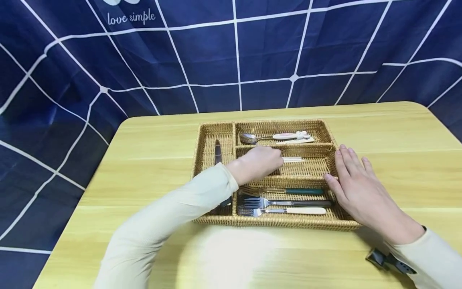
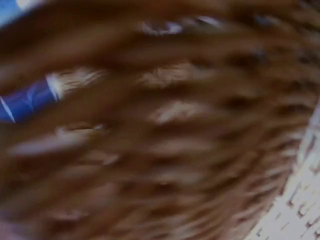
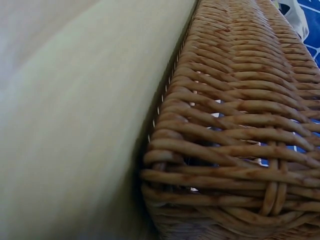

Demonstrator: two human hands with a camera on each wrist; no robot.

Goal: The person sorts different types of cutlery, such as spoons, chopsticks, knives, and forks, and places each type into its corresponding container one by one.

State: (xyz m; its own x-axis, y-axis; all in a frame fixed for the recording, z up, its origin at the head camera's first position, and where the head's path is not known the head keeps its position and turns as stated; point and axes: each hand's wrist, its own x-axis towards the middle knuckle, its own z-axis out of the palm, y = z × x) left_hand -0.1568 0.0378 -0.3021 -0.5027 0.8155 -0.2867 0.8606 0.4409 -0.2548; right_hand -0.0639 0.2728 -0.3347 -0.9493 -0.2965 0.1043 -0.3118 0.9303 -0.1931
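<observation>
On the table is a woven wicker cutlery tray [image 1: 279, 222] with several compartments. My left hand [image 1: 258, 162] reaches into its middle compartment, fingers curled, and grips thin white chopsticks [image 1: 293, 159] whose ends stick out to the right. The fingertips are hidden, and the left wrist view shows only blurred wicker [image 2: 175, 125] very close. My right hand [image 1: 361, 188] rests against the tray's right side, its fingers straight. In the right wrist view the tray's outer wall [image 3: 235, 110] fills the right half; the hand itself does not show there.
Spoons [image 1: 249, 139] with pale handles lie in the back compartment. The front one holds forks with green, black [image 1: 310, 203] and white handles. In the left compartment lies a knife [image 1: 217, 151], partly behind my left sleeve. A blue grid cloth [image 1: 205, 52] hangs behind the table.
</observation>
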